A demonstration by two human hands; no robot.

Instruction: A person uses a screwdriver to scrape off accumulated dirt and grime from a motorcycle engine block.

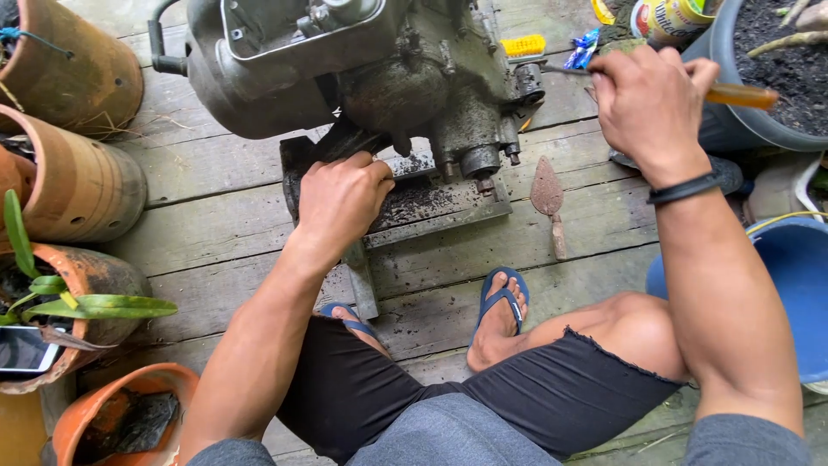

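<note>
A greasy grey engine (371, 69) stands on a dirty metal base plate (431, 203) on the wooden deck. My left hand (341, 198) rests fisted on the plate's near edge, under the engine; whether it grips anything is unclear. My right hand (651, 99) is closed on a screwdriver with an amber handle (742, 95). Its shaft points left toward the engine's right side. A black band circles my right wrist.
A rusty trowel (548, 194) lies right of the plate. Clay pots (73, 185) line the left side, one with a phone (26, 349) on it. A soil-filled pot (776, 69) and blue bucket (789, 285) stand right. My feet wear blue sandals (504, 298).
</note>
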